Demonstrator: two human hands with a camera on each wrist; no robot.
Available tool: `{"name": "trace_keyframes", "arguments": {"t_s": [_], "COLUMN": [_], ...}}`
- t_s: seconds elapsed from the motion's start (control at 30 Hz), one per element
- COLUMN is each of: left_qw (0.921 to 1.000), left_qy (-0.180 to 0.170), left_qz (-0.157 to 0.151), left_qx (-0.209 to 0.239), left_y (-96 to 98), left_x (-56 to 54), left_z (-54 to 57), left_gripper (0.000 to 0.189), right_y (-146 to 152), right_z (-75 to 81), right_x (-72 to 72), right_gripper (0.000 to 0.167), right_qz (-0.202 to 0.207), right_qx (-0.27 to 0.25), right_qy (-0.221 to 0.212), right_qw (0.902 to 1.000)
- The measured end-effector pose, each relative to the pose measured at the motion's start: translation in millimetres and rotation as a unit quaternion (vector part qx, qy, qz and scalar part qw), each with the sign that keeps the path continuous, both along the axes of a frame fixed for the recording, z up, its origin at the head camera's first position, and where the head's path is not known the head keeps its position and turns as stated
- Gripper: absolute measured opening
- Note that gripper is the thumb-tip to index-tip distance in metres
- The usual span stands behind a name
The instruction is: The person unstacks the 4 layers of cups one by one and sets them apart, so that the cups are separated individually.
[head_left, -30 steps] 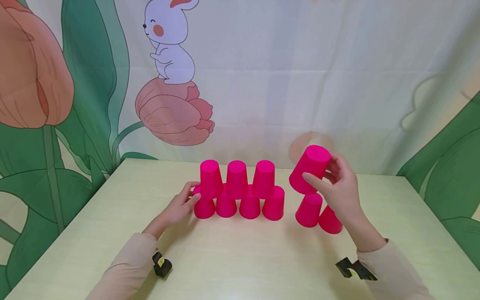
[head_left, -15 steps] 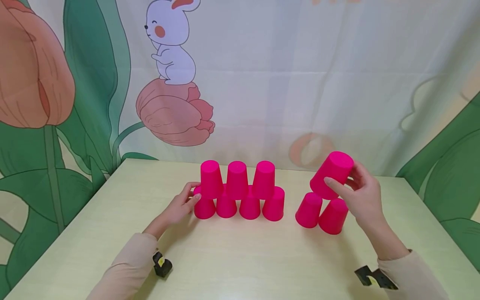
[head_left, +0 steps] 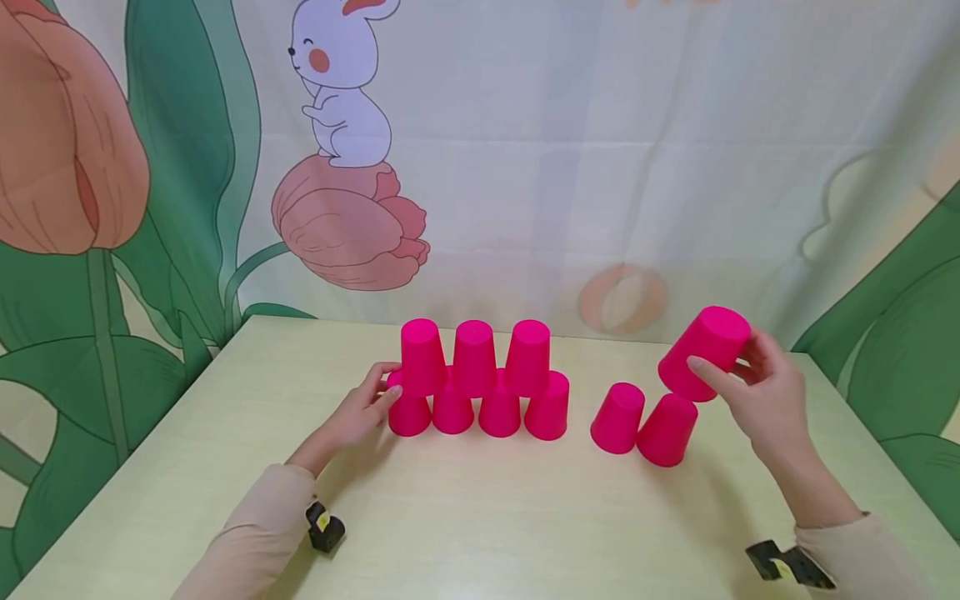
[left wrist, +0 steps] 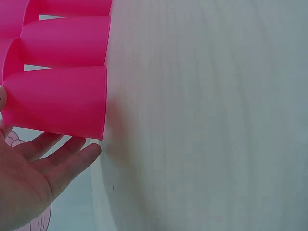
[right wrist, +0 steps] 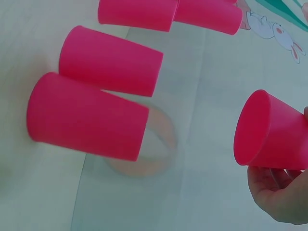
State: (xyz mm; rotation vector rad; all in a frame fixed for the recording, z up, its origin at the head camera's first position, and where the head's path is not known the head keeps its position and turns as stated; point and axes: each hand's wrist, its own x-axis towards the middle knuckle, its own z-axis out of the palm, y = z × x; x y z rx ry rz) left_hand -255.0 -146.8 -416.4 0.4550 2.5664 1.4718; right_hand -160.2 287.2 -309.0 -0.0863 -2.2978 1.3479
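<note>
My right hand (head_left: 776, 408) grips an upside-down pink cup (head_left: 708, 352) by its side, in the air at the right. In the right wrist view this cup's open rim (right wrist: 251, 127) shows, tilted. Two more inverted cups, a left one (head_left: 618, 419) and a right one (head_left: 667, 431), stand side by side on the table, below and left of it. My left hand (head_left: 360, 418) is against the leftmost bottom cup (head_left: 409, 417) of a stack, its fingers (left wrist: 72, 166) extended along that cup's side. Three upper cups (head_left: 474, 360) bridge a bottom row of several cups.
The pale wooden table (head_left: 480, 517) bears all the standing cups, with a gap between the stack and the pair at right. A printed curtain (head_left: 600, 167) hangs behind the far edge. Small black devices, one at the left wrist (head_left: 325, 529) and one at the right (head_left: 787, 565), are worn on the sleeves.
My right hand has carried its cup rightward and slightly down, off from over the pair, uncovering the right cup of the two. My left hand and the stack have stayed put.
</note>
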Motion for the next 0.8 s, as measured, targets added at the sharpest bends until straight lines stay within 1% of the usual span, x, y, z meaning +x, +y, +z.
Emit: {"name": "trace_keyframes", "arguments": {"t_s": [0.33,0.6,0.8], "left_qw": [1.0000,1.0000,1.0000], "left_qy": [-0.001,0.005,0.004], "left_qz": [-0.002,-0.004,0.000], "left_qx": [-0.002,-0.003,-0.004], "left_y": [0.4,0.3,0.5], "left_x": [0.8,0.9,0.3], "left_z": [1.1,1.9,0.3], "left_gripper": [0.043,0.043,0.042], "right_y": [22.7,39.3,49.8], "right_z": [-8.7,-18.3,-26.8], "right_x": [2.9,5.6,5.9], "right_gripper": [0.058,0.064,0.059], "right_qz": [-0.026,-0.053,-0.056], "right_qx": [0.010,0.032,0.049], "right_qy": [-0.010,-0.040,-0.041], "right_qw": [0.9996,0.9973,0.9964]}}
